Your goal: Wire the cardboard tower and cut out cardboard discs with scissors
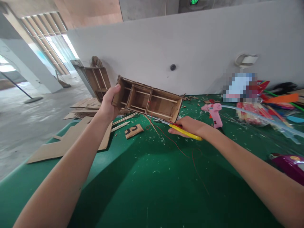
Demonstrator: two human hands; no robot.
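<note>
My left hand (110, 99) grips the left end of a long cardboard box (163, 106), its thumb over the rim. The box is held up and tilted, its open side facing me. Dividers split it into three compartments, and thin wooden sticks run across them. In my right hand (190, 125) are scissors (187, 132) with yellow and red handles. Their metal blades point left, just under the box's lower right edge; whether they touch it I cannot tell. A red thread (169, 138) trails from the box area down onto the green table.
Cardboard sheets (68, 136) and thin sticks (121, 126) lie at the left, near a small cardboard piece (133, 131). A pink glue gun (215, 114) with a long clear glue stick is at the right, before packaged supplies (254, 114). Another cardboard structure (97, 80) stands by the white wall.
</note>
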